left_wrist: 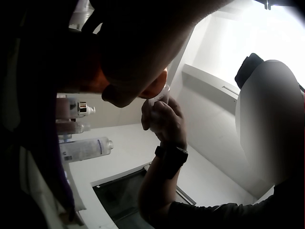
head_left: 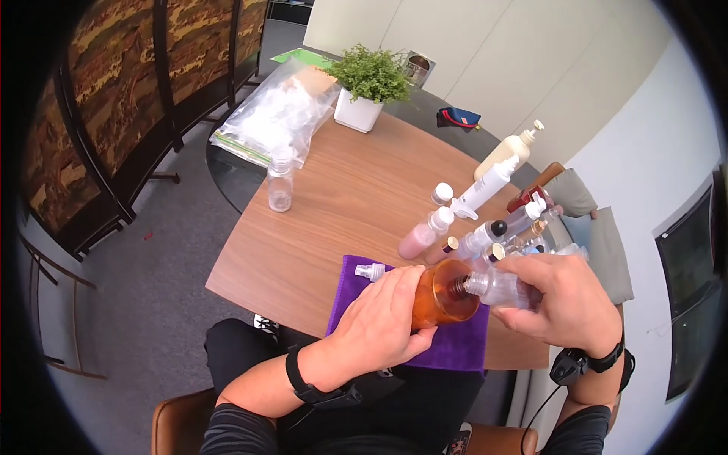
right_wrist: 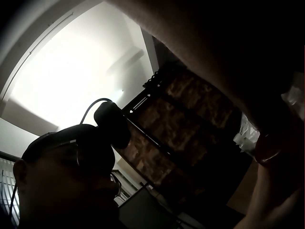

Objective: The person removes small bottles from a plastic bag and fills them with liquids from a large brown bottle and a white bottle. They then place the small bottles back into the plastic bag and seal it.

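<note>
My left hand (head_left: 379,315) is wrapped around a see-through amber bottle (head_left: 434,299) above a purple towel (head_left: 464,345). From the right, my right hand (head_left: 569,296) grips a small clear bottle (head_left: 506,290), tilted on its side. Its threaded neck meets the dark neck of the amber bottle, overlapping it in the head view. A clear pump top (head_left: 370,271) lies on the towel just beyond my left fingers. In the left wrist view, my right hand (left_wrist: 164,119) is close to the amber bottle's edge (left_wrist: 156,87). Both wrist views are dark.
Several bottles, among them a pink one (head_left: 418,236) and a white pump bottle (head_left: 485,188), stand beyond my right hand. One clear bottle (head_left: 280,186) is at the table's left. Farther back are a plastic bag (head_left: 277,114) and a potted plant (head_left: 358,112).
</note>
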The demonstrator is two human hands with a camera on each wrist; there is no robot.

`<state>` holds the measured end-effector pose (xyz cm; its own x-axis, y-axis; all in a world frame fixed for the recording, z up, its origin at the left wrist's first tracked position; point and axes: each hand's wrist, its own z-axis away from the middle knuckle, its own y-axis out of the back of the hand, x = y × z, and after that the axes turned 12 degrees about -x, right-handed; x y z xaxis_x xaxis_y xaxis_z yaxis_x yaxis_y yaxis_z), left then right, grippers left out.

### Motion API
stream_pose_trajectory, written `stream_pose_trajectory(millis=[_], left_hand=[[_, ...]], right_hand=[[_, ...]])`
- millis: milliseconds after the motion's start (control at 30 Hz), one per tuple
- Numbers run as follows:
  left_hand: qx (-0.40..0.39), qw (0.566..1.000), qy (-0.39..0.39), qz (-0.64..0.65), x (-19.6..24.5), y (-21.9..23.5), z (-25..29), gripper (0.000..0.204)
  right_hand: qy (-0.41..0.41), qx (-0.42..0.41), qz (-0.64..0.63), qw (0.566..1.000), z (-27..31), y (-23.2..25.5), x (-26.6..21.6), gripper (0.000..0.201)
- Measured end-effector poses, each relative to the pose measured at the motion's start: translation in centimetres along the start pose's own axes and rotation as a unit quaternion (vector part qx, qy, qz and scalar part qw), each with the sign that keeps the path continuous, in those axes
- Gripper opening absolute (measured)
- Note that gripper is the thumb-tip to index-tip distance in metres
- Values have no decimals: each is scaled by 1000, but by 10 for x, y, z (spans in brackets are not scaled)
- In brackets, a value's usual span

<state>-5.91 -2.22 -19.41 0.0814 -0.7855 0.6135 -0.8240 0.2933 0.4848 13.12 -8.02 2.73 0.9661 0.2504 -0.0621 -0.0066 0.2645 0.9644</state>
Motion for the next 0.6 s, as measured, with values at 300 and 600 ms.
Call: stream_pose_trajectory(millis=[300, 600], left_hand=[[-32, 998, 12, -44, 4, 17, 1, 99], [-151, 962, 126, -188, -12, 74, 0, 66]], right_hand=[[79, 200, -217, 952, 11, -91, 38, 54], [126, 206, -747, 619, 21, -228, 8, 67]])
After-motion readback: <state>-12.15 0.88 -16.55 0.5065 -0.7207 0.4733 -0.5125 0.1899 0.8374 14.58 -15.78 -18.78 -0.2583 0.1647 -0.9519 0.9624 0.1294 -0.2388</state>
